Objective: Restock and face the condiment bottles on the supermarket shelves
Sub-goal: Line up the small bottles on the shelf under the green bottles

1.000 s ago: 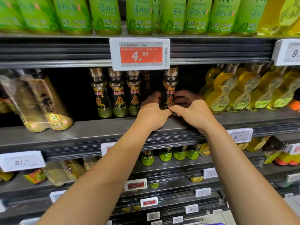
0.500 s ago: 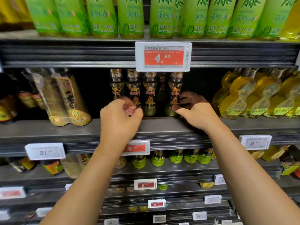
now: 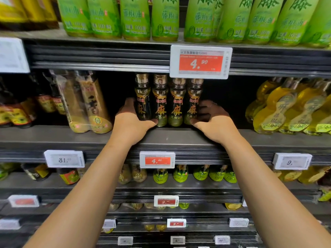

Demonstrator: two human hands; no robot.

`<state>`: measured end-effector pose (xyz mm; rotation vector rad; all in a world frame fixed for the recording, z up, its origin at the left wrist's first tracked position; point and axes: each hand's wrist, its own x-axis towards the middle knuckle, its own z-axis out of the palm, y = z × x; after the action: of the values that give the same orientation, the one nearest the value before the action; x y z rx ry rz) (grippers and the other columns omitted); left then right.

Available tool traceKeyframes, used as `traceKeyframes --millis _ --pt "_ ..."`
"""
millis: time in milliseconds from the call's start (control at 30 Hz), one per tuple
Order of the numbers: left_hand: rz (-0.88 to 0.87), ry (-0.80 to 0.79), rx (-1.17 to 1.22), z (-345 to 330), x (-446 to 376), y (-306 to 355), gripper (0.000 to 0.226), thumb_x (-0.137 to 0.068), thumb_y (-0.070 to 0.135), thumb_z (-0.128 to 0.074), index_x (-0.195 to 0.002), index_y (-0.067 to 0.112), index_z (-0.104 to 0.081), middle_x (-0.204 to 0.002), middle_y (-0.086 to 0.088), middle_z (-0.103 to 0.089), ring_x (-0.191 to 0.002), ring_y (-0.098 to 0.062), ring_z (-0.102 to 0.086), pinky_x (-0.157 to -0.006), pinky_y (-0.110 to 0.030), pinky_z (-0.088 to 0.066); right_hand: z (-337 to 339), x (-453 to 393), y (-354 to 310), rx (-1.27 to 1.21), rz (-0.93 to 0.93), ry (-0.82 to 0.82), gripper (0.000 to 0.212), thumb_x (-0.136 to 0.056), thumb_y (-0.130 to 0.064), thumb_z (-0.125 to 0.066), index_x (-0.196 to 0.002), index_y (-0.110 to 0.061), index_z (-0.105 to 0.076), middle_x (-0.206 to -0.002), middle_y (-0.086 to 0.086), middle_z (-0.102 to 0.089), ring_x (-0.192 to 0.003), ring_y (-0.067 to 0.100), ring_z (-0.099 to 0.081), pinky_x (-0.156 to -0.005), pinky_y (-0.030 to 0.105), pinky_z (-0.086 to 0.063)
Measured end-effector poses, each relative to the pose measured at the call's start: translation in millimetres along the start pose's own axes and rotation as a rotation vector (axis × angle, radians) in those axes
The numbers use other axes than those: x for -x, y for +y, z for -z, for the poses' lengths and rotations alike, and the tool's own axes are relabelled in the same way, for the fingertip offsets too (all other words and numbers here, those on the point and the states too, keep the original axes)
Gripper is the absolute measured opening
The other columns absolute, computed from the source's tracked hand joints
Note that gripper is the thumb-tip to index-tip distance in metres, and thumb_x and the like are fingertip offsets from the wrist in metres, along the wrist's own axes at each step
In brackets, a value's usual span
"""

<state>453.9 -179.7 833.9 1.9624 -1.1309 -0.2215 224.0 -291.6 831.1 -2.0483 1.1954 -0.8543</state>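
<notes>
From the head camera, four dark condiment bottles [image 3: 168, 101] with red-and-gold labels stand upright in a tight row at the centre of the frame, on the middle shelf [image 3: 179, 138], just behind its front edge. The left hand [image 3: 130, 122] wraps the outer side of the leftmost bottle [image 3: 142, 99], fingers reaching back along it into shadow and the thumb lying across the base at the front. The right hand [image 3: 213, 122] mirrors it at the rightmost bottle [image 3: 194, 101], fingers curled round its far side, the thumb pointing in toward the base; a ring shows on one finger. Together the hands bracket the row from both ends.

A red price tag [image 3: 200, 62] reading 4.90 hangs from the rail above, covering the caps of the two right-hand bottles. Green-labelled bottles [image 3: 164, 18] line the top of the frame. Pale bagged bottles [image 3: 89, 104] lean at centre left, and yellow gourd-shaped bottles [image 3: 290, 108] crowd the right edge.
</notes>
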Motion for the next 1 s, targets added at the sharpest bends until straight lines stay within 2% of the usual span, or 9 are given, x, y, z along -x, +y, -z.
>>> traceKeyframes --millis 167,367,633,667,733,767,833,900,1000 --pt "-0.016 -0.001 0.003 -1.2 -1.4 -1.9 0.078 -0.073 0.042 -0.088 -0.136 0.024 -0.046 -0.135 -0.006 -0.059 -0.122 -0.03 -0.056 -0.087 -0.031 -0.043 -2.7 2.6 2.6 0.009 0.03 0.03 0.049 -0.08 -0.029 -0.086 -0.12 -0.034 -0.056 -0.103 -0.017 -0.067 -0.093 0.001 -0.067 -0.074 0.014 -0.047" --pt "-0.038 0.01 0.008 -3.0 -2.8 -4.6 0.075 -0.075 0.041 -0.088 -0.134 0.022 -0.047 -0.132 -0.007 -0.06 -0.12 -0.031 -0.056 -0.085 -0.03 -0.042 -3.0 3.4 2.0 0.036 0.024 0.034 0.05 -0.081 -0.031 -0.085 -0.119 -0.037 -0.053 -0.109 -0.013 -0.068 -0.095 0.003 -0.067 -0.081 0.021 -0.05" --pt "-0.024 -0.011 0.023 3.2 1.1 -8.4 0.077 -0.077 0.044 -0.085 -0.137 0.018 -0.045 -0.127 -0.009 -0.061 -0.117 -0.033 -0.056 -0.083 -0.032 -0.042 2.8 14.8 -5.0 0.081 -0.002 0.04 0.056 -0.085 -0.024 -0.082 -0.134 -0.023 -0.055 -0.118 -0.003 -0.07 -0.101 0.012 -0.07 -0.093 0.033 -0.057" --pt "-0.024 -0.013 -0.004 5.9 3.7 -9.3 0.072 -0.078 0.047 -0.084 -0.131 0.014 -0.048 -0.118 -0.01 -0.063 -0.112 -0.034 -0.058 -0.079 -0.032 -0.043 4.5 18.2 -5.4 0.086 -0.01 0.061 0.055 -0.085 -0.022 -0.081 -0.135 -0.022 -0.056 -0.117 -0.002 -0.07 -0.1 0.012 -0.07 -0.093 0.032 -0.057" --pt "-0.037 -0.011 -0.053 10.8 11.3 -14.8 0.058 -0.078 0.054 -0.08 -0.102 0.008 -0.053 -0.094 -0.008 -0.062 -0.099 -0.035 -0.059 -0.067 -0.034 -0.044 6.6 28.4 -3.0 0.124 -0.038 0.14 0.048 -0.086 -0.024 -0.08 -0.13 -0.024 -0.06 -0.109 -0.005 -0.072 -0.09 0.004 -0.07 -0.086 0.024 -0.057" --pt "-0.044 -0.01 -0.05 13.0 16.1 -19.5 0.058 -0.078 0.056 -0.079 -0.095 0.008 -0.051 -0.094 -0.008 -0.06 -0.098 -0.033 -0.059 -0.068 -0.036 -0.047 6.9 35.0 -1.1 0.169 -0.052 0.183 0.042 -0.087 -0.028 -0.079 -0.125 -0.026 -0.062 -0.103 -0.009 -0.072 -0.084 -0.001 -0.068 -0.079 0.017 -0.056" --pt "-0.095 -0.018 0.039 16.8 27.5 -29.4 0.058 -0.08 0.053 -0.078 -0.109 0.009 -0.053 -0.113 -0.009 -0.058 -0.105 -0.025 -0.059 -0.084 -0.042 -0.054 6.5 51.3 0.7 0.234 -0.061 0.24 0.032 -0.088 -0.032 -0.077 -0.116 -0.031 -0.062 -0.096 -0.014 -0.069 -0.076 -0.007 -0.063 -0.07 0.009 -0.049" --pt "-0.188 -0.048 0.15 20.4 39.0 -35.6 0.056 -0.083 0.046 -0.079 -0.123 0.015 -0.054 -0.119 -0.003 -0.056 -0.103 -0.016 -0.056 -0.092 -0.039 -0.053 5.8 69.3 0.5 0.227 -0.026 0.249 0.029 -0.089 -0.027 -0.075 -0.115 -0.03 -0.061 -0.099 -0.013 -0.068 -0.085 -0.004 -0.063 -0.078 0.014 -0.051" --pt "-0.271 -0.073 0.201 25.8 47.7 -36.4 0.041 -0.086 0.038 -0.078 -0.121 0.023 -0.062 -0.118 0.005 -0.063 -0.109 -0.011 -0.06 -0.098 -0.029 -0.05 9.1 96.9 0.2 0.255 0.032 0.279 0.031 -0.092 -0.022 -0.07 -0.122 -0.025 -0.062 -0.11 -0.01 -0.067 -0.102 0.003 -0.063 -0.092 0.017 -0.049"
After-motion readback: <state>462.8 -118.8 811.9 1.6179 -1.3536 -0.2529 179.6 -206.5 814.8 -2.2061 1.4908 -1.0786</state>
